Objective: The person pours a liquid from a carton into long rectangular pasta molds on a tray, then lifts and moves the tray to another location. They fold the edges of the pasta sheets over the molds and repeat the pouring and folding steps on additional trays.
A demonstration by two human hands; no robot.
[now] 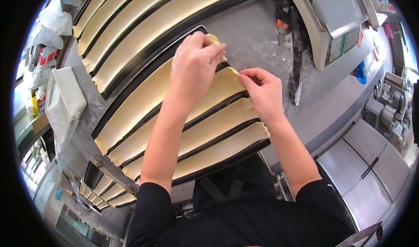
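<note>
A black perforated baguette tray (196, 124) lies before me, with long strips of pale dough in its channels. My left hand (198, 55) is over the right end of the farthest dough strip (140, 100), its fingers bent on the dough edge at the tray's rim. Between thumb and forefinger, my right hand (263, 90) pinches the end corner of the second dough strip (226, 82). Nearer to me, two more dough strips, the third (226, 119) and the nearest (226, 145), overhang the tray's right end with wavy edges. My left forearm hides part of the strips.
Beyond lies a second dough-lined tray (157, 28). A digital scale (330, 28) stands at the far right of the floured metal table (248, 34), near a dark flour-dusted bar (296, 57). At left are a white plastic tub (65, 96) and more dough-lined trays (106, 185) lower down.
</note>
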